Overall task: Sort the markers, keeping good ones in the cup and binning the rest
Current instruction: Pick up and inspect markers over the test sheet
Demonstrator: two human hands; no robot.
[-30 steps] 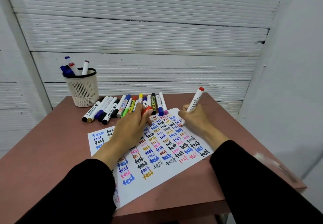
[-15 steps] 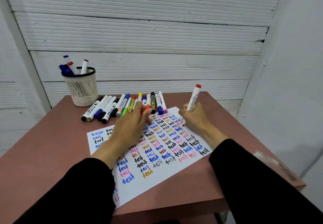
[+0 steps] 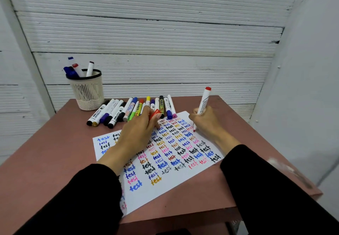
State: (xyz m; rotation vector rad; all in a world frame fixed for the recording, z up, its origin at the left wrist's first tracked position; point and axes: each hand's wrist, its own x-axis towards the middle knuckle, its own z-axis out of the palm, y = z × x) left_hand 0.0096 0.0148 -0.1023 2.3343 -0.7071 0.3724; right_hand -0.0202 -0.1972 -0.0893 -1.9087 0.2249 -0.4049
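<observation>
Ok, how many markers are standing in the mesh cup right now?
4 show above the rim of the mesh cup: a blue-bodied marker, a blue-capped white one, a red-capped one and a dark-capped one. Shorter ones may be hidden inside.

Work surface: a flat reddish-brown table [image 3: 45, 165] with a plain matte top.
Sheet: a white rectangular sheet of paper [image 3: 170, 185] lying flat on the table, turned at an angle to its front edge.
Writing: the word "test" repeated in rows across the sheet, in blue, black, red, pink and ochre ink.
Backdrop: a white ribbed panelled wall [image 3: 156, 36] behind the table; a plain pale wall [image 3: 308, 88] at the right.
</observation>
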